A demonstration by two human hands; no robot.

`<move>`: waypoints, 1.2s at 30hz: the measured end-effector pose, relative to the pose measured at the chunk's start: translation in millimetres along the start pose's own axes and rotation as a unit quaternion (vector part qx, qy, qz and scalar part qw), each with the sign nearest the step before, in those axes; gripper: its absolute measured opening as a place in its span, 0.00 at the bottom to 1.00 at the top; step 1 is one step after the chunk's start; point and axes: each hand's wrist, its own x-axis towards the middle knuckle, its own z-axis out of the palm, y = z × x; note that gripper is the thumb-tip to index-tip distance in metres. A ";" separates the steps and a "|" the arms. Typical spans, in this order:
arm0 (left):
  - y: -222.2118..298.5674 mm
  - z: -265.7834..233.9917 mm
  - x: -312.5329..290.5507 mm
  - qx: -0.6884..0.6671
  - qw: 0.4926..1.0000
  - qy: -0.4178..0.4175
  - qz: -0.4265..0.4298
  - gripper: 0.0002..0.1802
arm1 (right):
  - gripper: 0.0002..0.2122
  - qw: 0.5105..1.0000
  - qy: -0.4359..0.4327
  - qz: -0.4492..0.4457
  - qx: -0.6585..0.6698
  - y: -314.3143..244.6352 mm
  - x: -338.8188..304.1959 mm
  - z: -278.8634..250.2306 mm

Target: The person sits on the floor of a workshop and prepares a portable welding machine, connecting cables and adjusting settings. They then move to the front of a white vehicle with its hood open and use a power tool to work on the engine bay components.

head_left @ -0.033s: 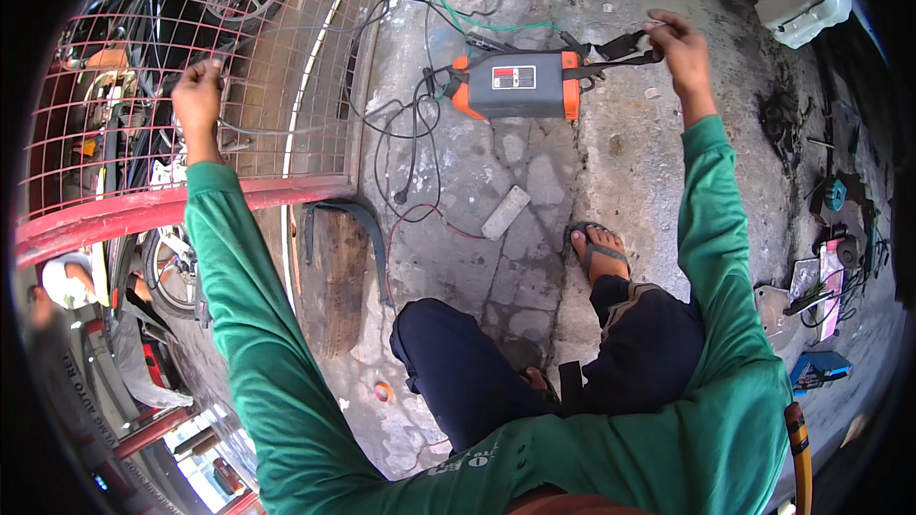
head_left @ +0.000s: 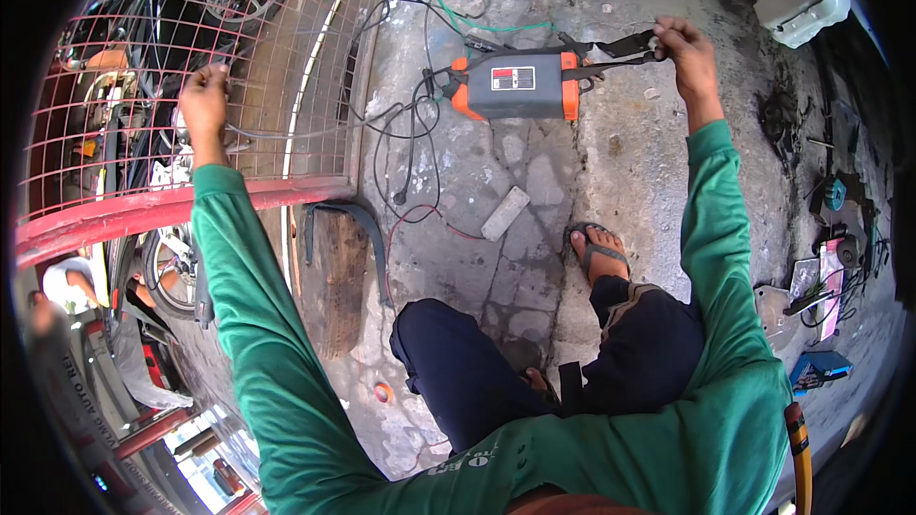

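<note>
A grey box-shaped machine with orange ends [head_left: 527,100], probably a portable welder, lies on the concrete ahead of me. My right hand [head_left: 689,55] pinches the end of its black strap [head_left: 625,46], which stretches from the machine's right end. Off to the left, my left hand [head_left: 203,107] is raised in front of the red mesh, fingers closed. A thin grey cable [head_left: 286,136] runs from beside that hand toward the machine; the fingers seem to grip it, though the exact hold is hidden. Black cables [head_left: 412,119] and a green wire [head_left: 491,28] lie tangled around the machine.
A red mesh gate [head_left: 277,189] borders the left, with motorcycles behind it. Nearer are a wood log [head_left: 341,277], a black curved strip [head_left: 367,224] and a pale block [head_left: 506,214]. Tools, a blue box [head_left: 822,369] and a white plastic part [head_left: 803,8] lie right.
Both hands have shifted slightly right and a little toward me. The strap has moved along with my right hand. The machine has stayed in place.
</note>
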 end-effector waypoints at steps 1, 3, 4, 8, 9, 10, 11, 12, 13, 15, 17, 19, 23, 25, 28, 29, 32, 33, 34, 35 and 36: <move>-19.3 -5.4 -3.4 -0.002 1.000 -0.012 -0.006 0.11 | 0.11 0.993 0.020 0.029 0.112 4.4 -6.2 1.1; -43.9 11.6 -19.5 -0.040 0.998 -0.033 -0.039 0.09 | 0.10 0.980 -0.005 0.083 0.181 19.0 -13.1 -20.3; -44.6 32.9 -33.4 -0.075 0.994 -0.043 -0.067 0.09 | 0.10 0.972 -0.013 0.108 0.209 27.4 -17.5 -39.7; -43.0 70.3 -72.8 -0.097 0.979 -0.091 -0.153 0.10 | 0.10 0.940 -0.117 0.307 -0.092 51.2 -40.2 -52.5; -42.9 78.1 -85.4 -0.090 0.978 -0.104 -0.159 0.10 | 0.10 0.937 -0.105 0.317 -0.099 59.3 -45.0 -48.4; -41.8 86.8 -96.3 -0.083 0.976 -0.119 -0.162 0.09 | 0.11 0.935 -0.089 0.326 -0.107 66.7 -48.3 -47.0; -45.4 92.3 -106.3 -0.075 0.974 -0.134 -0.167 0.09 | 0.09 0.929 -0.092 0.336 -0.123 71.6 -49.8 -43.0; -49.1 96.9 -115.6 -0.078 0.966 -0.147 -0.199 0.08 | 0.08 0.925 -0.088 0.344 -0.136 77.8 -49.7 -36.7; -51.3 108.1 -123.6 -0.091 0.959 -0.155 -0.220 0.10 | 0.07 0.921 -0.079 0.350 -0.151 85.9 -47.3 -36.7; -55.7 120.5 -141.4 -0.113 0.941 -0.170 -0.271 0.13 | 0.06 0.910 -0.073 0.368 -0.177 96.5 -45.9 -29.7; -61.4 124.8 -161.3 -0.131 0.916 -0.184 -0.331 0.16 | 0.07 0.897 -0.115 0.337 -0.263 99.5 -42.3 -14.4; -57.8 141.0 -179.6 -0.121 0.905 -0.207 -0.352 0.18 | 0.05 0.902 -0.136 0.188 -0.365 100.2 -36.6 -13.5; -63.6 174.1 -198.2 -0.192 0.911 -0.163 -0.328 0.21 | 0.08 0.996 -0.020 0.084 0.032 75.6 -15.3 3.1; -87.9 161.4 -200.8 -0.106 0.938 -0.120 -0.306 0.20 | 0.08 0.968 -0.055 0.057 0.239 42.1 -13.0 34.0; -66.6 167.0 -202.1 0.044 0.983 -0.044 -0.172 0.17 | 0.07 0.906 -0.204 -0.054 0.367 -26.4 -28.4 61.1; -38.3 178.5 -200.1 0.094 0.990 -0.016 -0.105 0.17 | 0.08 0.899 -0.287 -0.066 0.323 -39.3 -31.8 62.3; 39.5 193.4 -215.8 -0.169 0.977 -0.078 -0.109 0.23 | 0.18 0.854 -0.494 -0.040 0.159 -68.1 -60.4 96.5; 76.3 202.1 -223.6 -0.243 0.943 -0.167 -0.155 0.31 | 0.19 0.814 -0.571 -0.063 0.086 -67.0 -66.6 107.9; 107.6 205.4 -235.3 -0.420 0.830 -0.248 -0.270 0.38 | 0.19 0.757 -0.652 -0.046 0.026 -58.5 -74.4 122.2; 132.8 210.2 -247.0 -0.573 0.662 -0.315 -0.367 0.46 | 0.16 0.697 -0.715 -0.045 -0.012 -59.3 -83.1 138.1; 151.0 213.8 -256.3 -0.619 0.616 -0.307 -0.378 0.48 | 0.15 0.674 -0.736 -0.023 -0.054 -47.3 -93.7 148.4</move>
